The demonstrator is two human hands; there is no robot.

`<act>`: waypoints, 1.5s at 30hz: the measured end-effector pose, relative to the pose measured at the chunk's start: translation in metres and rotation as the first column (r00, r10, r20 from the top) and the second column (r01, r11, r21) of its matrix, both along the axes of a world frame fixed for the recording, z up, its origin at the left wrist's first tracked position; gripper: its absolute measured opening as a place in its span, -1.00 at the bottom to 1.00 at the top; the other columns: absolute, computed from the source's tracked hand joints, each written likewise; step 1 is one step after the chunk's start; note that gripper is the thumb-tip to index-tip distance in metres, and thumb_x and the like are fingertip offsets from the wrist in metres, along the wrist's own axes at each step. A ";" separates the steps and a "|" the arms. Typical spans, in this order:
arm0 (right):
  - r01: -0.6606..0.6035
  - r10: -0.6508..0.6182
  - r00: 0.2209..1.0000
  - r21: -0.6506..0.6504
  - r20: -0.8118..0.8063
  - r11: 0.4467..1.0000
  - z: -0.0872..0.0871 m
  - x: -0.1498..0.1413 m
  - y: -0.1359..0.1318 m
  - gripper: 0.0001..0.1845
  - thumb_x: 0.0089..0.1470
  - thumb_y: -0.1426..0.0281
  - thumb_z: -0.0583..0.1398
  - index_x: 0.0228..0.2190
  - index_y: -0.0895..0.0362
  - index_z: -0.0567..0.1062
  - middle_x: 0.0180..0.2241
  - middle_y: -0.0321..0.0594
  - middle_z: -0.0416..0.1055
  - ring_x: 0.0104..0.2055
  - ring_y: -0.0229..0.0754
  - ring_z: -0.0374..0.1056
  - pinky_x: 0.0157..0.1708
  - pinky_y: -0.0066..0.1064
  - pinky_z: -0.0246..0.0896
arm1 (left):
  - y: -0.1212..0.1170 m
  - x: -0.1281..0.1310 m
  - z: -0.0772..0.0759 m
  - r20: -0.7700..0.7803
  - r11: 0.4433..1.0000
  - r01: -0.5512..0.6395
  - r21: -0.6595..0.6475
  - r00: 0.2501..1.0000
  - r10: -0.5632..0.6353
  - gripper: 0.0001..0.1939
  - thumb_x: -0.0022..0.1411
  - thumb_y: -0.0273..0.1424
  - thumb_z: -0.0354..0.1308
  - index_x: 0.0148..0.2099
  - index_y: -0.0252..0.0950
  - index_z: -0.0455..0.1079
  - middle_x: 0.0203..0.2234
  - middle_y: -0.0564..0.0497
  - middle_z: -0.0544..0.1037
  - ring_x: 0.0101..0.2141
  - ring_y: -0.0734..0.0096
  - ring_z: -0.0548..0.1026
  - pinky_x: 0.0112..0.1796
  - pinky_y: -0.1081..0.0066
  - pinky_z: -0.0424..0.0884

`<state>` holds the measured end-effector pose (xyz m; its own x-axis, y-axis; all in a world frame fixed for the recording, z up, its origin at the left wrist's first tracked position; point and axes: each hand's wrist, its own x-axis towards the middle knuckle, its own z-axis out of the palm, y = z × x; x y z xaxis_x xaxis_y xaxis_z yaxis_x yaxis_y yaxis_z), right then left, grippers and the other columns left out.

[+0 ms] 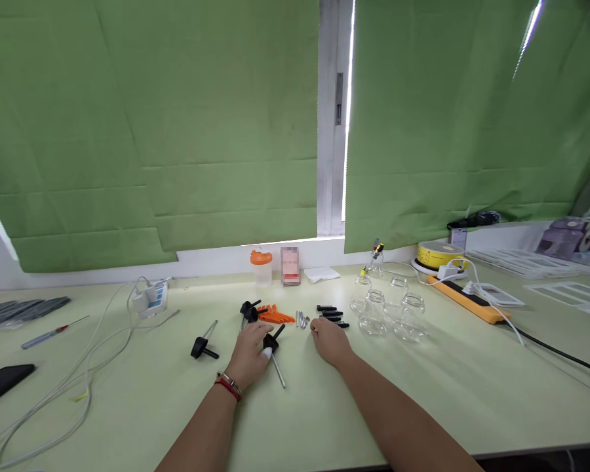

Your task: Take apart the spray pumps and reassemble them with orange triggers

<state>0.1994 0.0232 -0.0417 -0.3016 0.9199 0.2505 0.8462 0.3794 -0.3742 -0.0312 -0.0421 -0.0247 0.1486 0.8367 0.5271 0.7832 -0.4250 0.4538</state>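
Note:
My left hand [250, 351] has its thumb and fingers closed on a black plastic cap with a metal rod [278, 372]; the rod points down toward me. To its left lies a similar black cap with rod [199, 347], and more black caps [248, 309] lie just beyond the hand. My right hand [331, 341] rests on the table with its fingers bent together beside small metal pins [301, 319]; whatever its fingertips hold is hidden. Black ribbed pieces [330, 313] lie just behind it. Orange plastic handles [276, 314] lie between the two hands.
Several clear glass jars [373, 318] stand to the right. Behind are an orange-lidded cup [261, 269], a phone-like card [290, 267] and white paper [321, 274]. An orange power strip [467, 299] lies right; white cables [86, 373], a screwdriver [49, 335] and a black phone [4, 383] lie left.

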 end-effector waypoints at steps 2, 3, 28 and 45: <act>-0.007 0.006 0.999 -0.013 -0.033 1.000 0.000 0.003 -0.001 -0.84 0.09 0.47 0.03 -0.35 0.13 0.41 -0.28 -0.22 0.38 -0.25 -0.23 0.29 -0.37 -0.47 -0.03 | -0.002 -0.001 0.001 0.064 0.999 0.019 -0.036 0.998 -0.016 -0.54 -0.06 -0.56 0.07 -0.05 -0.24 0.41 -0.06 -0.12 0.43 0.01 0.13 0.34 0.06 0.05 0.23; -0.012 0.011 0.999 -0.020 -0.048 1.000 0.001 0.004 -0.002 -0.85 0.09 0.47 0.04 -0.35 0.13 0.42 -0.28 -0.23 0.38 -0.24 -0.23 0.29 -0.35 -0.47 -0.02 | -0.002 -0.001 0.001 0.095 0.997 0.039 -0.071 0.995 -0.032 -0.54 -0.05 -0.56 0.06 -0.04 -0.23 0.41 -0.02 -0.12 0.41 0.04 0.14 0.32 0.08 0.05 0.22; -0.135 0.056 0.925 -0.189 -0.375 0.973 0.007 0.027 -0.010 -0.91 -0.06 0.46 0.12 -0.49 0.18 0.44 -0.49 -0.26 0.40 -0.45 -0.28 0.25 -0.47 -0.51 0.05 | -0.009 0.021 0.001 0.005 0.960 0.197 -0.198 0.980 -0.200 -0.40 -0.05 -0.59 0.10 0.09 -0.14 0.27 0.21 -0.12 0.03 -0.03 0.21 0.34 -0.05 0.22 0.33; -0.187 -0.099 0.720 -0.329 -0.687 0.925 0.007 0.022 -0.014 -0.83 -0.19 0.43 0.18 -0.44 0.18 0.50 -0.48 -0.26 0.42 -0.44 -0.28 0.29 -0.44 -0.49 0.15 | -0.006 0.022 0.003 0.223 0.982 0.111 -0.150 0.972 -0.075 -0.68 -0.02 -0.41 0.17 -0.13 -0.24 0.35 -0.20 -0.08 0.39 -0.18 0.28 0.40 -0.08 0.25 0.32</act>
<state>0.2218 0.0095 -0.0343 -0.2220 0.9728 0.0666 0.2879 0.1307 -0.9487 -0.0089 -0.0479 -0.0218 0.1277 0.9009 0.4149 0.6200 -0.3990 0.6756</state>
